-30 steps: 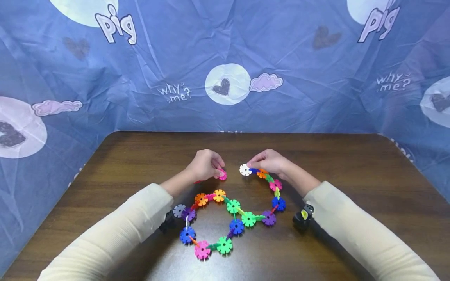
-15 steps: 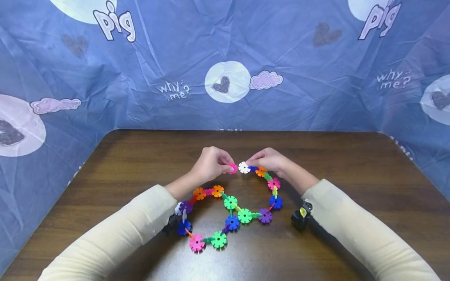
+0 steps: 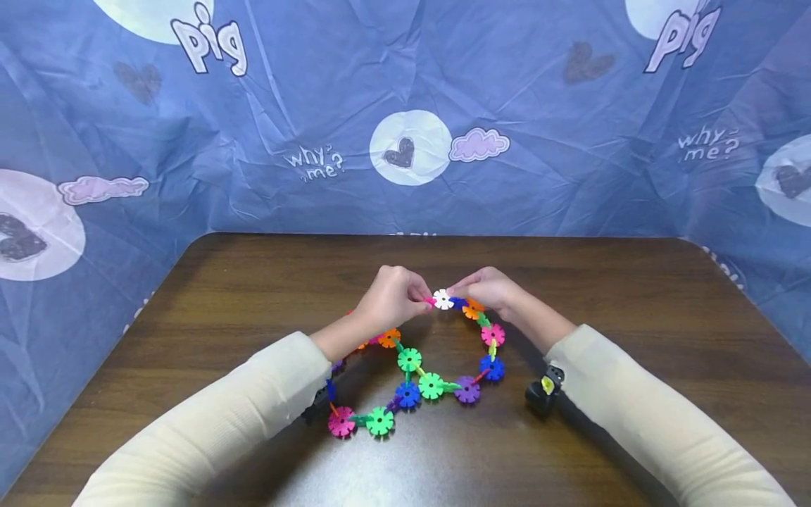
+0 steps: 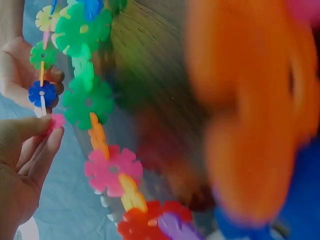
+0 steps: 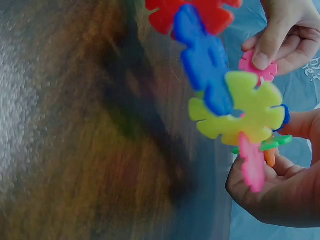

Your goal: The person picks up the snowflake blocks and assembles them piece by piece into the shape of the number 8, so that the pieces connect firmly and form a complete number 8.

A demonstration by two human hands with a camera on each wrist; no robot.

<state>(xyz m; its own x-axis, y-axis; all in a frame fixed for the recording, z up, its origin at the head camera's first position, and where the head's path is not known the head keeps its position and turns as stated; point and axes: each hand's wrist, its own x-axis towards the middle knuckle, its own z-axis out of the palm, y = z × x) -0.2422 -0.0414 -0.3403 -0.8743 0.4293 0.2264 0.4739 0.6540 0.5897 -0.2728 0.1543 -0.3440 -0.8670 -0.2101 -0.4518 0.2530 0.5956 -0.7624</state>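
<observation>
In the head view my left hand point(image 3: 393, 299) pinches a pink notched flower disc point(image 5: 270, 72) between thumb and fingers. Its edge meets the white flower disc point(image 3: 443, 299) at the end of a linked chain. My right hand point(image 3: 493, 290) pinches that chain's end by the blue disc point(image 3: 458, 303) beside the white one. From there the chain of multicoloured flower discs curves down past an orange disc point(image 3: 472, 309) and a pink disc point(image 3: 493, 334) to a purple disc point(image 3: 467, 389). It joins a second loop at a green disc point(image 3: 431, 386). My left forearm hides part of that loop.
The brown wooden table point(image 3: 570, 451) lies under both arms. A blue printed cloth point(image 3: 538, 197) hangs behind and at the sides. A black wrist camera point(image 3: 543, 391) sits below my right sleeve. Close discs partly block both wrist views.
My left hand has moved right, bringing the pink disc up to the white one. The linked loops have slid left and slightly away from me. My right hand stays nearly in place.
</observation>
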